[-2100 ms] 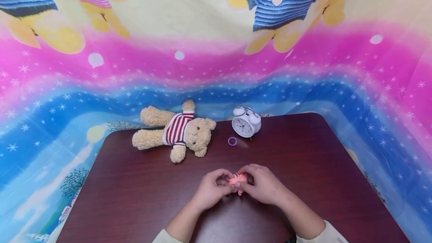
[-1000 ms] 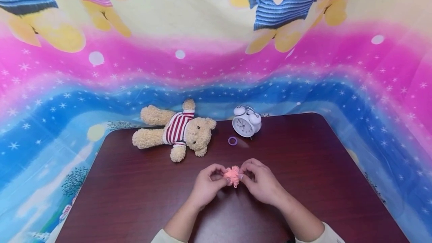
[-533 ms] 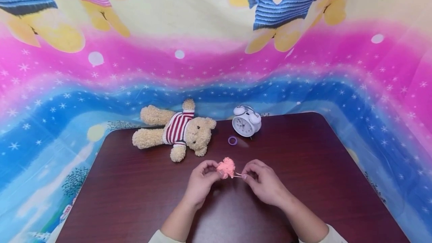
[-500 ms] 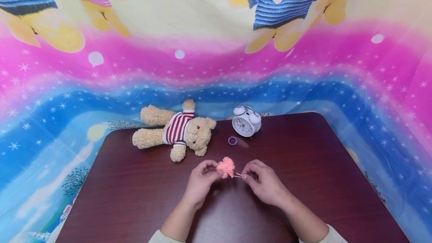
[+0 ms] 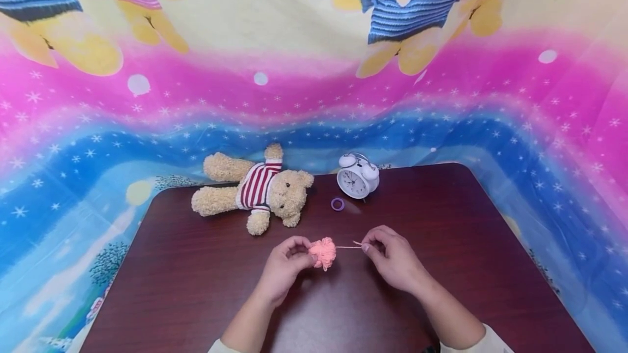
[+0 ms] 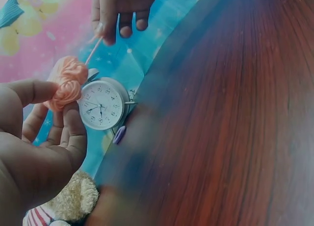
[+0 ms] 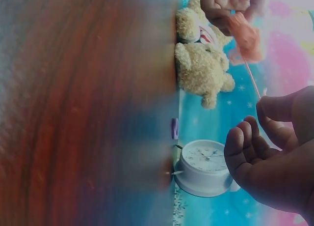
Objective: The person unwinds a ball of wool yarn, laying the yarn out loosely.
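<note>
A small bundle of coral-pink yarn (image 5: 324, 254) is held above the table, pinched at its left side by the thumb and fingers of my left hand (image 5: 284, 266). From its right side a single yarn strand (image 5: 347, 247) runs straight across to my right hand (image 5: 394, 257), which pinches the end between thumb and index finger. In the left wrist view the yarn bundle (image 6: 67, 83) shows two rounded lobes of wound strands. The right wrist view has the strand (image 7: 252, 79) stretched between both hands, with the other right fingers (image 7: 245, 142) loosely curled.
A teddy bear (image 5: 260, 189) in a red-and-white striped shirt lies at the table's back left. A white alarm clock (image 5: 357, 176) stands at the back, with a purple ring (image 5: 337, 204) in front of it. A printed cloth (image 5: 314, 97) surrounds the dark wooden table (image 5: 186, 277).
Both hands first held the yarn bundle together. The right hand took hold of the strand and drew it rightward, while the left hand moved left with the bundle. The strand is now longer.
</note>
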The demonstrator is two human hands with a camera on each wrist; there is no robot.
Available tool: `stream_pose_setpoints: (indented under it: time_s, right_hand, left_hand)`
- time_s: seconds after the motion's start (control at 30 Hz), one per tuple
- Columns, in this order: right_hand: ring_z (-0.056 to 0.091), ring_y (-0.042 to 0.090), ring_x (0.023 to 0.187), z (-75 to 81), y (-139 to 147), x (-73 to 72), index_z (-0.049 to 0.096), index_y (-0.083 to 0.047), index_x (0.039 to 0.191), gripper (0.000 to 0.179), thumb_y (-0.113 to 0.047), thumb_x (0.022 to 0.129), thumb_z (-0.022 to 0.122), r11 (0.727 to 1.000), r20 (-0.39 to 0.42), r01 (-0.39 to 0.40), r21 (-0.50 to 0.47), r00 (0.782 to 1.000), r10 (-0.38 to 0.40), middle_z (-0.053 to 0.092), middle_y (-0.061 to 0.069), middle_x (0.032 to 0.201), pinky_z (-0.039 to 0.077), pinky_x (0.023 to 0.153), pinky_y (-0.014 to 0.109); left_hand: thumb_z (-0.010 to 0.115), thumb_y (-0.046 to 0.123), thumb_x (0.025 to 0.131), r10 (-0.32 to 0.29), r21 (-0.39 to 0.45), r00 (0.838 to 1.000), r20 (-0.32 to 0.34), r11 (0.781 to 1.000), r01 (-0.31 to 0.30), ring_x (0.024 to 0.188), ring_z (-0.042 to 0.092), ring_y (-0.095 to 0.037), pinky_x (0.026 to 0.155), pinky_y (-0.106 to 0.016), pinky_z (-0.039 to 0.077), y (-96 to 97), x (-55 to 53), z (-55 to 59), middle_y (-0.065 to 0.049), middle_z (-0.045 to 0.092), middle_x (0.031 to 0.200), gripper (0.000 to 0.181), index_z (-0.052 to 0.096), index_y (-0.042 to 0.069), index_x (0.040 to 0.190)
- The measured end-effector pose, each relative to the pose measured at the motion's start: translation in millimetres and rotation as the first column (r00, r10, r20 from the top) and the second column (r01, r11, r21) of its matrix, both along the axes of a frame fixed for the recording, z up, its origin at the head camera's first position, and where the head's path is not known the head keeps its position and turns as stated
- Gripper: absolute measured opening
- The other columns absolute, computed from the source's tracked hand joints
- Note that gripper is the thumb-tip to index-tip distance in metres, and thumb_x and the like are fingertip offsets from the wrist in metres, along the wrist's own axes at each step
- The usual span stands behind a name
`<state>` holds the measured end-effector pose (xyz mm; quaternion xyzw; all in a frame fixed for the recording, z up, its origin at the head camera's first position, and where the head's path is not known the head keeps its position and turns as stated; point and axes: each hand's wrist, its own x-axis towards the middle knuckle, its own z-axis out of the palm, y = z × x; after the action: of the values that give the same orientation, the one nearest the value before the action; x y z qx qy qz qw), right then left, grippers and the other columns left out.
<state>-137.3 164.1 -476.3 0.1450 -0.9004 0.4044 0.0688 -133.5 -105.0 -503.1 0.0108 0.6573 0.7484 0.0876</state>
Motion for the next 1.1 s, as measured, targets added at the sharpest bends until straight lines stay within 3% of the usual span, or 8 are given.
stream_pose_setpoints:
  time_s: [0.23,0.37,0.53,0.77,0.97,1.1]
  right_hand:
    - [0.056,0.012,0.084,7.7,4,-4.9,0.07,-0.018,0.095,0.007,-0.012,0.098,0.071,0.999,-0.015,0.046,-0.004,0.999,-0.046,0.063,-0.008,0.099,0.048,0.074,0.029]
    - [0.057,0.013,0.085,12.6,5,-5.4,0.07,-0.017,0.095,0.006,-0.012,0.099,0.07,0.997,-0.019,0.066,-0.046,0.998,-0.067,0.064,-0.008,0.1,0.048,0.074,0.029]
    - [0.059,0.014,0.092,17.1,9,-4.1,0.071,-0.017,0.098,0.005,-0.012,0.1,0.069,0.995,-0.045,0.075,-0.07,0.996,-0.078,0.067,-0.006,0.103,0.048,0.077,0.03]
    - [0.057,0.014,0.087,18.3,16,-0.9,0.07,-0.016,0.099,0.004,-0.014,0.101,0.068,0.994,-0.041,0.09,-0.057,0.995,-0.093,0.065,-0.005,0.102,0.048,0.074,0.029]
    - [0.057,0.014,0.088,14.9,21,2.3,0.069,-0.016,0.1,0.003,-0.017,0.102,0.067,0.994,0.006,0.103,-0.04,0.995,-0.103,0.064,-0.006,0.101,0.047,0.076,0.029]
    - [0.057,0.015,0.086,13.0,24,3.3,0.069,-0.017,0.1,0.003,-0.018,0.103,0.067,0.993,0.017,0.111,-0.036,0.994,-0.111,0.064,-0.006,0.101,0.047,0.075,0.029]
  left_hand:
    - [0.071,-0.01,0.079,-0.122,-0.125,0.992,-0.029,0.985,0.118,0.085,0.067,-0.017,0.076,-0.026,0.06,-3.7,4.4,0.4,-0.011,0.066,0.096,0.026,0.065,-0.006,0.105]
    - [0.07,-0.011,0.079,-0.138,-0.173,0.989,-0.046,0.977,0.128,0.083,0.068,-0.017,0.074,-0.024,0.059,-4.2,5.7,0.3,-0.011,0.066,0.096,0.025,0.066,-0.005,0.103]
    - [0.072,-0.01,0.079,-0.085,-0.186,0.995,-0.057,0.98,0.073,0.083,0.068,-0.018,0.075,-0.026,0.06,-7.8,4.2,-1.4,-0.013,0.066,0.096,0.025,0.066,-0.003,0.103]
    - [0.072,-0.01,0.08,0.021,-0.115,0.999,-0.046,0.993,-0.026,0.086,0.068,-0.021,0.078,-0.03,0.061,-17.4,0.2,-1.8,-0.015,0.067,0.096,0.025,0.066,-0.004,0.103]
    - [0.071,-0.011,0.081,0.134,0.02,0.991,-0.014,0.991,-0.133,0.087,0.065,-0.021,0.078,-0.029,0.059,-21.1,-3.0,-0.3,-0.012,0.065,0.097,0.026,0.062,-0.005,0.105]
    - [0.069,-0.011,0.084,0.169,0.101,0.985,0.026,0.98,-0.171,0.085,0.064,-0.02,0.079,-0.031,0.058,-23.6,-4.0,1.7,-0.01,0.062,0.098,0.027,0.059,-0.003,0.108]
